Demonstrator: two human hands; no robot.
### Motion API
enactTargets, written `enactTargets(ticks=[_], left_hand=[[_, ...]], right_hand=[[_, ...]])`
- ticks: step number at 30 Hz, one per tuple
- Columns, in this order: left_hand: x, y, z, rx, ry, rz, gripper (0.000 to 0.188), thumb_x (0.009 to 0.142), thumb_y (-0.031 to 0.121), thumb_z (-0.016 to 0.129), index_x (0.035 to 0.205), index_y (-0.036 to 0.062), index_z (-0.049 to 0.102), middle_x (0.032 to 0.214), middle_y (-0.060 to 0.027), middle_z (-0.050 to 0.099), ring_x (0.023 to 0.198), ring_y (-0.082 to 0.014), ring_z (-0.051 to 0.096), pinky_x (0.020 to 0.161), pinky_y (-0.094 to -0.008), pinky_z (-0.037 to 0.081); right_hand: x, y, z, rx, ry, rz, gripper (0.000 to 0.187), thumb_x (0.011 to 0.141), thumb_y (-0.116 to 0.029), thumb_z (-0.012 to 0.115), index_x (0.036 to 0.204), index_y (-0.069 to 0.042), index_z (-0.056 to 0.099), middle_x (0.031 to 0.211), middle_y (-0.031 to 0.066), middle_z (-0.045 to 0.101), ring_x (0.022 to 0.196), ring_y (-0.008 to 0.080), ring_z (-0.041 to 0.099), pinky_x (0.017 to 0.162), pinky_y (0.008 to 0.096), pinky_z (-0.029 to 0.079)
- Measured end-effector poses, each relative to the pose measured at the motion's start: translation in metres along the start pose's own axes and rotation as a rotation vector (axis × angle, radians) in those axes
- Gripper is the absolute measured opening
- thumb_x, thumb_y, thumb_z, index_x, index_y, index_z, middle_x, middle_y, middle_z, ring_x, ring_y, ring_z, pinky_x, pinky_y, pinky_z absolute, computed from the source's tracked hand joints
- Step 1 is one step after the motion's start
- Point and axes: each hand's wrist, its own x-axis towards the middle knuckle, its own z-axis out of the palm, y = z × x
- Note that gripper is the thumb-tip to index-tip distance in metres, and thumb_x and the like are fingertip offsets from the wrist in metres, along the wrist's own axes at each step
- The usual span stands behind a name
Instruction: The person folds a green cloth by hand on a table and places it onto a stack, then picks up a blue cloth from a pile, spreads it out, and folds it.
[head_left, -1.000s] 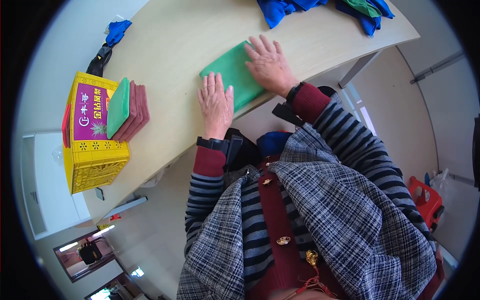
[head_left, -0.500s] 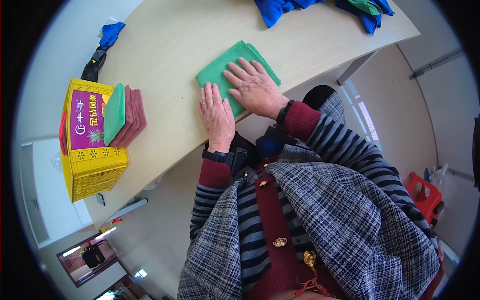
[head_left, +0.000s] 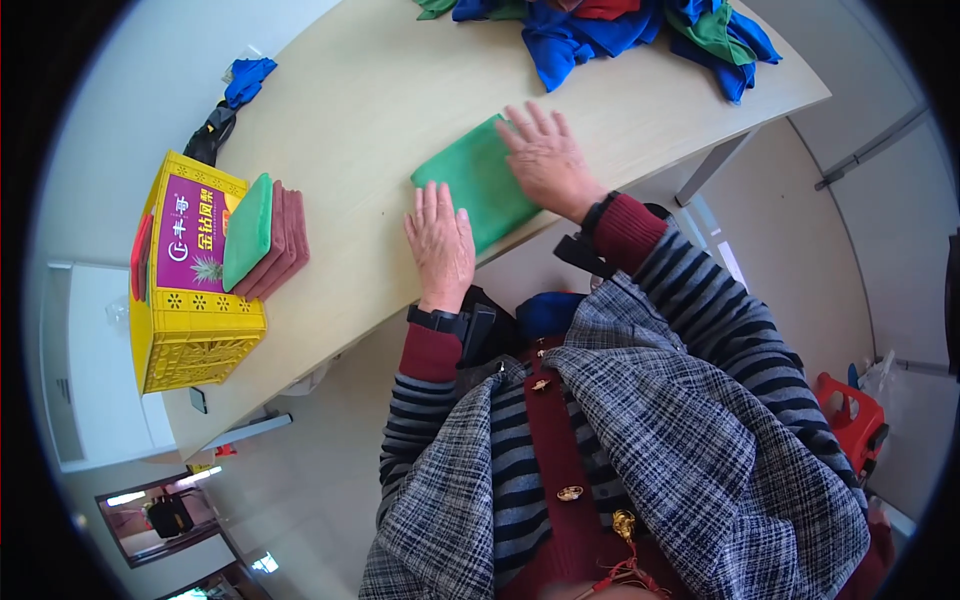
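Observation:
A folded green cloth lies flat on the pale wooden table near its front edge. My left hand rests over the cloth's left corner, fingers stretched forward and holding nothing. At the cloth's right side is my right hand, open with fingers spread and slightly blurred; whether it presses on the cloth or hovers I cannot tell. To the left, a stack of folded cloths, a green one and several brownish-red ones, leans against a yellow box.
The yellow box with a purple label stands on the table's left part. Loose blue cloths are heaped at the far edge with green and red ones. A dark phone-like object lies beside the box. A red plastic stool stands at right.
My right hand has slid right, from the cloth's middle to its right side. The whole view has shifted, showing more of the far cloth heap.

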Motion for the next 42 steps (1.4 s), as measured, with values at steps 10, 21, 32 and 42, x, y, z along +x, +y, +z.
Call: enactTargets(ticks=[10,21,32,42], left_hand=[[0.040,-0.015,0.018,0.038,-0.057,0.011,0.056,0.104,0.036,0.039,0.150,0.0037,0.035,0.157,-0.0153,0.033,0.147,-0.0325,0.026,0.117,-0.0524,0.023],[0.023,-0.015,0.013,0.038,-0.027,0.002,0.059,0.104,0.040,0.038,0.152,0.0050,0.033,0.159,-0.0135,0.030,0.149,-0.0310,0.023,0.118,-0.0540,0.019],[-0.017,0.004,-0.006,-0.077,0.013,0.148,0.068,0.096,0.044,0.056,0.147,0.0015,0.039,0.155,-0.0194,0.035,0.145,-0.0363,0.028,0.116,-0.0554,0.023],[-0.041,0.028,-0.021,0.034,-0.041,0.161,0.067,0.085,0.029,0.071,0.140,-0.0004,0.046,0.147,-0.0206,0.042,0.135,-0.0380,0.039,0.116,-0.0531,0.024]], right_hand=[[0.019,-0.024,0.019,0.360,-0.101,-0.109,0.053,0.100,-0.041,0.043,0.144,-0.012,0.047,0.152,0.0110,0.042,0.145,0.0316,0.031,0.117,0.0505,0.024],[0.010,-0.014,0.019,0.399,-0.094,-0.022,0.056,0.100,-0.043,0.045,0.145,-0.010,0.045,0.154,0.0125,0.038,0.146,0.0331,0.029,0.116,0.0516,0.026],[-0.011,-0.025,0.010,0.363,-0.088,-0.034,0.059,0.099,-0.043,0.047,0.146,-0.007,0.043,0.154,0.0169,0.037,0.143,0.0369,0.031,0.113,0.0542,0.029],[0.034,-0.020,0.006,0.368,-0.161,-0.369,0.055,0.100,-0.042,0.045,0.146,-0.010,0.045,0.155,0.0114,0.038,0.144,0.0343,0.032,0.115,0.0532,0.028]])
